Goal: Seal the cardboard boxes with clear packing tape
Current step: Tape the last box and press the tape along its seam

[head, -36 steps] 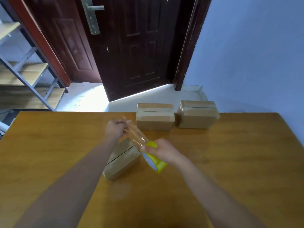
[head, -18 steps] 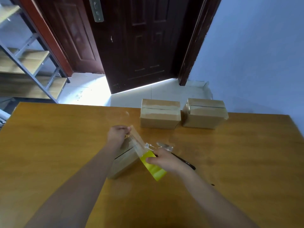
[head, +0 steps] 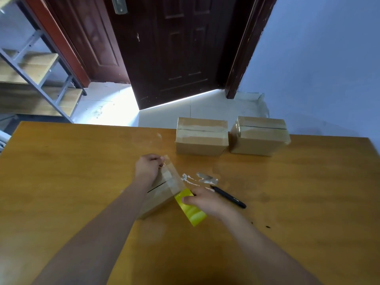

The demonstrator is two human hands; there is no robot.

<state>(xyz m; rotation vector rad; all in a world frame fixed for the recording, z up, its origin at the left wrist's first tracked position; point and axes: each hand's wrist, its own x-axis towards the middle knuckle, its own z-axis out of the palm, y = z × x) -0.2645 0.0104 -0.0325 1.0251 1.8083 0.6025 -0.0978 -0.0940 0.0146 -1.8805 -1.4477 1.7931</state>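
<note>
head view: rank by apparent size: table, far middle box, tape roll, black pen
1. table
2. far middle box
3. tape roll, partly covered by the right hand
4. black pen
Roll versus pen is unsure.

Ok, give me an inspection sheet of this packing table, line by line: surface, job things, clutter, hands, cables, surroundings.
Surface: wooden table, tape scraps stuck near the middle.
Job's things: near box with a clear tape strip across its top; yellow tape roll beside it; two taped boxes at the far edge.
Clutter: black pen.
Hands: left hand pinches the strip's end at the box's far side; right hand grips the roll.
Cables: nothing seen.
Surroundings: dark door, metal shelving, blue wall.
</note>
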